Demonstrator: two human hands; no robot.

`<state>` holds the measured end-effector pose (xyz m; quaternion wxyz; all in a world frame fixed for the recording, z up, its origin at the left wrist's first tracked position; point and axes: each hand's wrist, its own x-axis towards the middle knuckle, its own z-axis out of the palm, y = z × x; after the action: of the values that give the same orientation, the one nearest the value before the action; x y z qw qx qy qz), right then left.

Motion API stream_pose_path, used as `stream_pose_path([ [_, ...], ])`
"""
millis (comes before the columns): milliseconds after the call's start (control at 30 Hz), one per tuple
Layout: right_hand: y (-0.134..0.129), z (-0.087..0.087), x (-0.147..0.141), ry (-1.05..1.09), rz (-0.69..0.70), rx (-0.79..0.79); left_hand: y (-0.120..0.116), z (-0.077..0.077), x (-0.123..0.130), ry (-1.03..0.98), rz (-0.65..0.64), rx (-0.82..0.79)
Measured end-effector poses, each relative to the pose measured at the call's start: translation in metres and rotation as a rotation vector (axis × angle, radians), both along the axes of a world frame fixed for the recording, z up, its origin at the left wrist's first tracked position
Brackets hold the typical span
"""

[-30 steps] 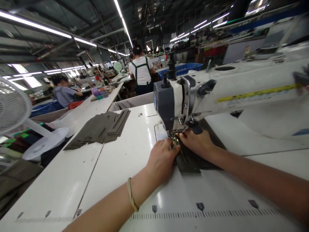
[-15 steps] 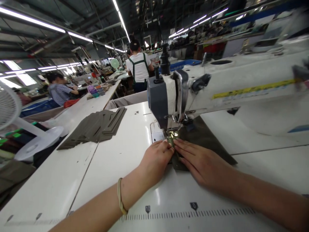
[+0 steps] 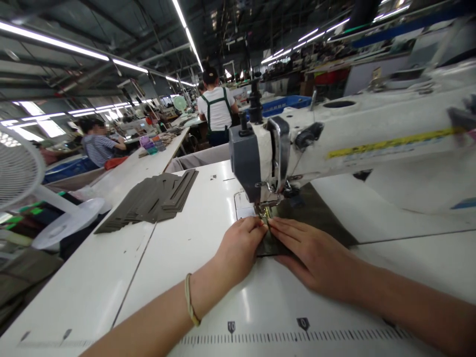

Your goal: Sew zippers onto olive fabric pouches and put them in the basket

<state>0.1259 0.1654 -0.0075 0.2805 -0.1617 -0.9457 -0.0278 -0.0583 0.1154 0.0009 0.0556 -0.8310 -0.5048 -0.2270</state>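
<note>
"How many pieces in hand?"

"One flat, dark-olive fabric piece (image 3: 320,210), on the smooth white bench (image 3: 186,267), partly under one white-and-grey metal sewing machine (image 3: 247,156), whose head hides some of it; the fanned pile of flat grey-olive pieces (image 3: 148,201) to the left is too overlapped to count."

"And the two hands?"

"The right hand (image 3: 316,253) lies with fingers straight, flat on the fabric; the left hand (image 3: 238,248) curls its fingers at the edge; whether they pinch it, I cannot tell."
</note>
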Motion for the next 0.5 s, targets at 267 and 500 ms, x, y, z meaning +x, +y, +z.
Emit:
stream_pose_path([
  [267,0.004,-0.002,-0.003,-0.020,0.018,0.098,-0.003,0.000,0.003,0.027,-0.052,0.016],
  [500,0.013,-0.007,-0.007,-0.020,-0.003,0.095,0.007,0.001,-0.001,0.048,-0.049,0.010],
])
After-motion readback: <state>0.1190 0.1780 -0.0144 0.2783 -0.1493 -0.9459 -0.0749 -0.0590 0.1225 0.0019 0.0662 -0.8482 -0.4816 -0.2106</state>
